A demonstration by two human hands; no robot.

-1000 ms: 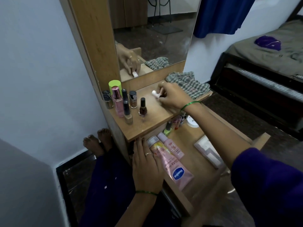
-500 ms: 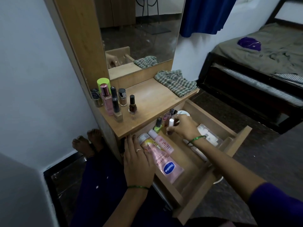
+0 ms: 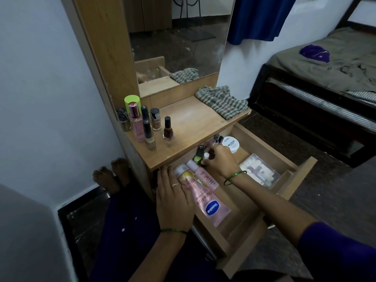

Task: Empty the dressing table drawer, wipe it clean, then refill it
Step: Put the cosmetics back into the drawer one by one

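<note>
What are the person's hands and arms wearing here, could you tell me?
Both forearms are bare. The left hand has a small ring on one finger and a thin green bangle at the wrist. The right hand also wears a thin green bangle; a dark purple sleeve covers that upper arm.

My pink squeezy tube has a blue oval label with white letters. The folded cloth has green and grey checks. The round tub is white. One tall bottle cap is bright green. My thin wrist bangles are green. The hanging curtain is dark blue.
</note>
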